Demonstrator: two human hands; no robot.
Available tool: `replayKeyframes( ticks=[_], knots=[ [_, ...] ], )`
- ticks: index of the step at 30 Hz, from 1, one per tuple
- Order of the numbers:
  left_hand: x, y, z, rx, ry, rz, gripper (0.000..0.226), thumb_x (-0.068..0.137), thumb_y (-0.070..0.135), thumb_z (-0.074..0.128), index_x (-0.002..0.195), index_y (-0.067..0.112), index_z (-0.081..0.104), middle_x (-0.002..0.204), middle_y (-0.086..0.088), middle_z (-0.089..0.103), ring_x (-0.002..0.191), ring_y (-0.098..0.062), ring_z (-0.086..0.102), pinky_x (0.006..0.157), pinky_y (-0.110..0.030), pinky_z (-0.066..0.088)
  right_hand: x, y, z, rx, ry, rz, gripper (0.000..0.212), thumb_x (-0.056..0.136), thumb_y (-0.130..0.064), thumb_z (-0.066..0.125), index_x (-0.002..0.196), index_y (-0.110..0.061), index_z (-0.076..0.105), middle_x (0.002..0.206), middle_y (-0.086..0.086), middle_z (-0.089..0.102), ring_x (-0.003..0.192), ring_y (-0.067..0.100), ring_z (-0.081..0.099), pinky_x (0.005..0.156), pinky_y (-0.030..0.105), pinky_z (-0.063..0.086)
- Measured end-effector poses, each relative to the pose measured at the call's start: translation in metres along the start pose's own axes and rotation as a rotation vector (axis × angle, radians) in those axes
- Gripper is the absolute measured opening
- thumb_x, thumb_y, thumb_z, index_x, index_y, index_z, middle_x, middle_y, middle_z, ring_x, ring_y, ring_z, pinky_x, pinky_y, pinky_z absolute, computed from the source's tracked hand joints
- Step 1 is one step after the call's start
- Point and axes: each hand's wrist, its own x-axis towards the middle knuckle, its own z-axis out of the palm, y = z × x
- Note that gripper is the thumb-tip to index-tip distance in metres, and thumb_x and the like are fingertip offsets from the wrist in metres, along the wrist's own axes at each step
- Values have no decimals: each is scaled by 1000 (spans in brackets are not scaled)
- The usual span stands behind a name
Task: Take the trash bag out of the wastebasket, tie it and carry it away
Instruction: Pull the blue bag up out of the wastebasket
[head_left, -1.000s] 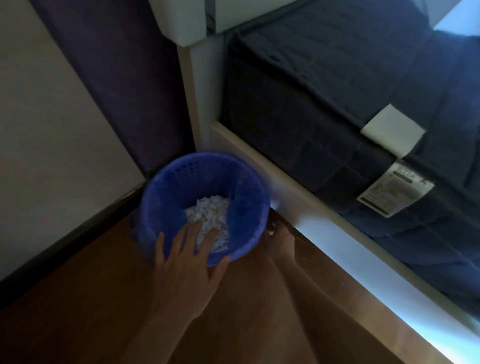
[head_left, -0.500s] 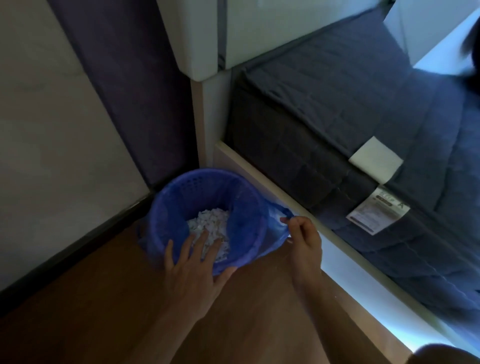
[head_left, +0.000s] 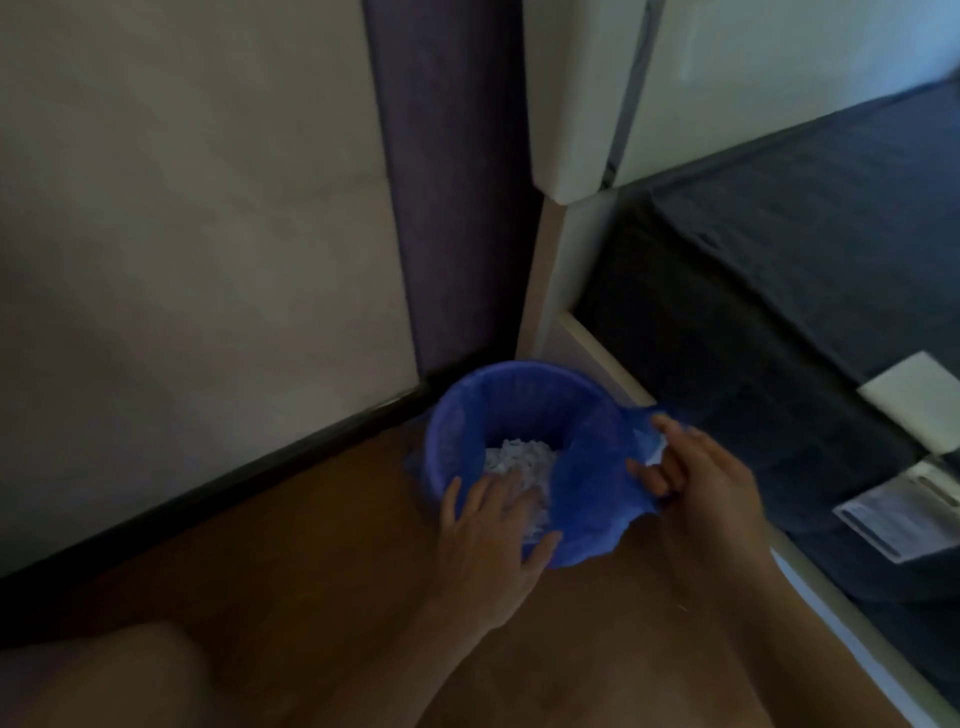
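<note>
A round blue mesh wastebasket (head_left: 470, 410) stands on the wooden floor in the corner beside the bed. A blue trash bag (head_left: 592, 483) lines it, with white paper scraps (head_left: 511, 456) at the bottom. My left hand (head_left: 491, 525) grips the near rim, thumb outside and fingers inside over the scraps. My right hand (head_left: 691, 470) pinches the bag's edge on the right side and has pulled it off the rim, so the plastic hangs loose toward the bed.
A white bed frame rail (head_left: 608, 364) and a dark blue mattress (head_left: 779, 291) lie close on the right. A light wall with a dark baseboard (head_left: 208, 483) and a purple panel (head_left: 447, 182) close in the left and back. My bare knee (head_left: 130, 675) shows at bottom left.
My right hand has drawn the bag's right edge farther off the rim and toward me. The left hand has stayed on the near rim. The camera has tilted lower and shifted.
</note>
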Motion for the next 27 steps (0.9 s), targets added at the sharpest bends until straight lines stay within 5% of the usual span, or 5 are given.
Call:
replayKeyframes(
  ticks=[7, 11, 14, 22, 27],
  knots=[
    [29, -41, -17, -255, 468, -395, 40, 91, 46, 48, 113, 15, 63, 118, -7, 62, 106, -27, 59, 87, -37, 45, 10, -6, 5, -73, -44, 4, 25, 103, -24, 49, 116, -8, 62, 47, -5, 43, 38, 4, 39, 39, 18, 45],
    [49, -79, -10, -709, 225, -916, 62, 92, 56, 47, 132, 10, 54, 132, -7, 57, 120, -29, 55, 105, -41, 42, 11, -3, 8, -128, -71, 33, 23, 104, -26, 47, 106, -12, 65, 46, -5, 37, 39, 6, 36, 38, 19, 42],
    [60, -88, -1, -1106, 184, -1103, 48, 95, 49, 52, 117, 9, 66, 121, -12, 68, 108, -32, 64, 99, -47, 50, 9, -5, 7, -206, -127, 72, 27, 103, -28, 46, 103, -11, 66, 52, 2, 36, 46, 14, 35, 40, 23, 42],
    [65, -72, -36, -1181, 404, -983, 20, 100, 22, 54, 82, 16, 60, 89, -11, 66, 87, -29, 64, 78, -40, 53, 16, -12, -1, -216, -164, 27, 24, 105, -28, 43, 102, -20, 66, 48, 1, 47, 41, 14, 43, 42, 31, 36],
    [65, -61, -69, -1024, 224, -768, 19, 99, 25, 56, 87, 13, 65, 84, -9, 67, 76, -21, 61, 69, -34, 48, 35, -16, 6, -113, -135, -27, 25, 104, -23, 44, 109, -15, 67, 55, -2, 51, 49, 12, 50, 50, 31, 43]
  ],
)
